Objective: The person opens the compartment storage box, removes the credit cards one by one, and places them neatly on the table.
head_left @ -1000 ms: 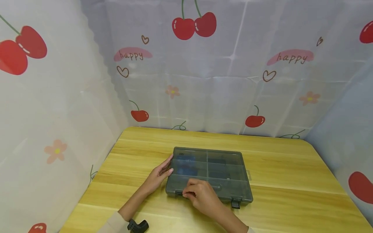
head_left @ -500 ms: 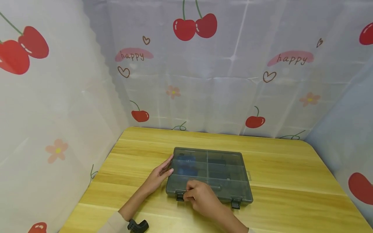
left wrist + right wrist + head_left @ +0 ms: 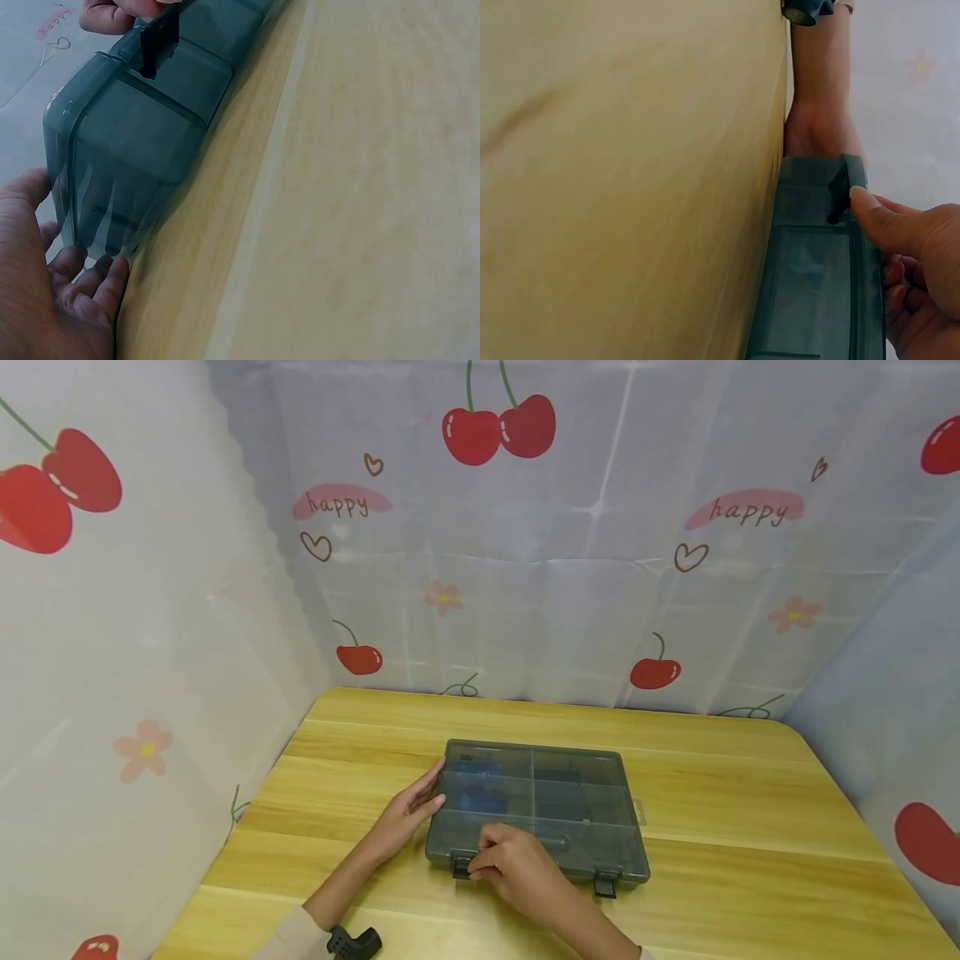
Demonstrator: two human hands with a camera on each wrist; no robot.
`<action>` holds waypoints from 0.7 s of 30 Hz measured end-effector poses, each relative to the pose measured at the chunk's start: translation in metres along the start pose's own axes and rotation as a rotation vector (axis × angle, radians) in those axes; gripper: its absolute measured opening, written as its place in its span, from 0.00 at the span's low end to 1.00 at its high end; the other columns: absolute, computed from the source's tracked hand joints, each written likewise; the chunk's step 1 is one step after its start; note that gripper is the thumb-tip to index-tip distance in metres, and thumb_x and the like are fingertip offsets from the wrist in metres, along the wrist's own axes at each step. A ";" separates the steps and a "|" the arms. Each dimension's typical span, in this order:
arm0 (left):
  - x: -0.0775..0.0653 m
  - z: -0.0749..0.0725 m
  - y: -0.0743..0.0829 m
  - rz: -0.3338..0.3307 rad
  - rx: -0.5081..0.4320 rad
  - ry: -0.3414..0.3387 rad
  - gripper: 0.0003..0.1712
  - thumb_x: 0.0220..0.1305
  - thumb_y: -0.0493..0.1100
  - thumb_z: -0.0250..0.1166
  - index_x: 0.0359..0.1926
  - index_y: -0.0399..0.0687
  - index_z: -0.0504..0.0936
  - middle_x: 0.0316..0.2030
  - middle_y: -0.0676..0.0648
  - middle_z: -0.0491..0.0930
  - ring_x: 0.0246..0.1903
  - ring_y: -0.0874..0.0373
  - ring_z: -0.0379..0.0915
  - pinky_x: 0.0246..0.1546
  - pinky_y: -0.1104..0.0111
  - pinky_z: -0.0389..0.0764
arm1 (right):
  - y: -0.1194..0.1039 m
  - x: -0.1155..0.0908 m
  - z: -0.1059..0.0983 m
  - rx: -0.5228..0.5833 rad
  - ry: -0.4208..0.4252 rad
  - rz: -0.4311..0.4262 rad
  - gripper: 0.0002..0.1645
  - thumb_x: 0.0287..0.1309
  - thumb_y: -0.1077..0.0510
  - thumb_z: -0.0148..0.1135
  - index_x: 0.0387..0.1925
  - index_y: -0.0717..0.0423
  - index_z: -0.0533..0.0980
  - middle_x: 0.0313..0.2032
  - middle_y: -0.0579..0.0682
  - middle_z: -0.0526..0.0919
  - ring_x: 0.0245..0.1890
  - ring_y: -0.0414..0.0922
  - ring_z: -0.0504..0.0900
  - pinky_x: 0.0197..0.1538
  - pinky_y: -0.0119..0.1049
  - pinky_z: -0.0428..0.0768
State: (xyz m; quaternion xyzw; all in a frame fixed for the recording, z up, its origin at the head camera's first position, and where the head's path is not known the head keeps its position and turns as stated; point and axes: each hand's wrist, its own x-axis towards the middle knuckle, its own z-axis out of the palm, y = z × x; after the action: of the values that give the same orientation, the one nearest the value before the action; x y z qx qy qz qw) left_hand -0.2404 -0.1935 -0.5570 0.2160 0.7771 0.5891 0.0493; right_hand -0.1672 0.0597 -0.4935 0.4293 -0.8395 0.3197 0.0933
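"Head view: what is logged?"

"One dark translucent box, lid down, is seated on the wood-grain table. Blue contents are made out through its left part. Along the near edge, the left latch and the right latch are both turned outward."

"And the hands?"

"Box's left side is held by the left hand. Left latch is pinched by the right hand, thumb and forefinger brought close together at the edge nearer the middle. At the left wrist a black device is worn, next to a pale sleeve. Behind the table a cherry-printed curtain is hung, "happy" lettered on it twice."

"Left wrist view?"

"Box corner is seen close up. Left thumb is laid on the upper edge, fingers bent in against the lower side wall: a grasp. Right hand is cut off by the top border, fingertips set at the left latch."

"Right wrist view?"

"Left latch is shown standing out from the front wall, right thumb pressed to its edge. Forefinger is mostly hidden behind the thumb; the other fingers are curled beside the lid. Beyond, the left forearm is seen; the left hand is largely blocked by the box."
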 end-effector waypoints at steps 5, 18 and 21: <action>0.000 0.000 -0.001 -0.015 -0.005 -0.004 0.35 0.79 0.51 0.55 0.80 0.67 0.53 0.79 0.55 0.49 0.76 0.51 0.50 0.72 0.57 0.62 | 0.000 0.000 0.002 -0.026 -0.002 -0.014 0.05 0.47 0.63 0.80 0.28 0.52 0.90 0.27 0.40 0.75 0.27 0.28 0.71 0.30 0.16 0.71; -0.001 0.000 -0.001 -0.010 0.002 -0.005 0.35 0.78 0.51 0.56 0.80 0.68 0.53 0.79 0.56 0.49 0.76 0.52 0.51 0.73 0.58 0.62 | -0.005 -0.002 0.006 -0.206 -0.027 -0.052 0.05 0.48 0.61 0.81 0.28 0.49 0.91 0.24 0.38 0.68 0.25 0.31 0.56 0.28 0.19 0.58; -0.001 0.001 -0.001 -0.006 0.001 -0.003 0.36 0.78 0.51 0.55 0.80 0.67 0.53 0.79 0.56 0.48 0.76 0.52 0.50 0.73 0.59 0.61 | -0.005 -0.002 0.006 -0.218 -0.024 -0.052 0.05 0.47 0.62 0.81 0.27 0.49 0.91 0.24 0.38 0.68 0.25 0.31 0.56 0.28 0.20 0.58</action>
State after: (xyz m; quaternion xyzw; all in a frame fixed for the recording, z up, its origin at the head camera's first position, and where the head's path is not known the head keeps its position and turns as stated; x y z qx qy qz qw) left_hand -0.2395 -0.1935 -0.5580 0.2145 0.7780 0.5881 0.0523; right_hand -0.1608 0.0553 -0.4968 0.4419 -0.8591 0.2186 0.1378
